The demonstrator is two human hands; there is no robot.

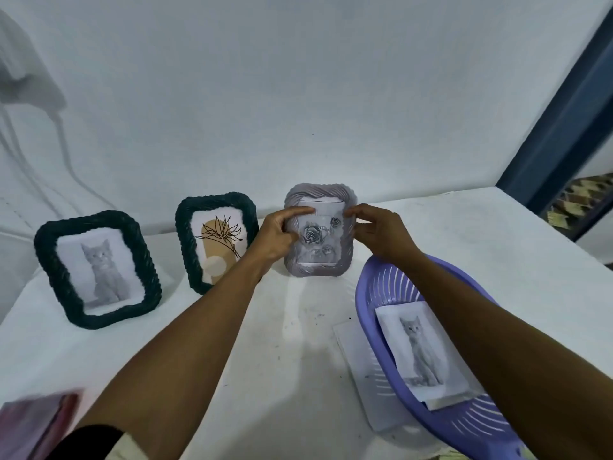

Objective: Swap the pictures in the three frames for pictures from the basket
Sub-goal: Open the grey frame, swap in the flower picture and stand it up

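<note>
bare forearms; left sleeve (96,441) black with pale cuff

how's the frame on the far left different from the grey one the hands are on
The far-left frame is dark green; the grey frame is pale grey-lilac. The far-left frame shows a kitten picture, the grey frame a rose drawing. The far-left frame stands untouched, while the left hand and right hand grip the grey frame's sides. The grey frame also stands farther back on the table. Both are upright, rope-textured frames with rounded corners.

Head view — close, looking down over the table (282,360).
</note>
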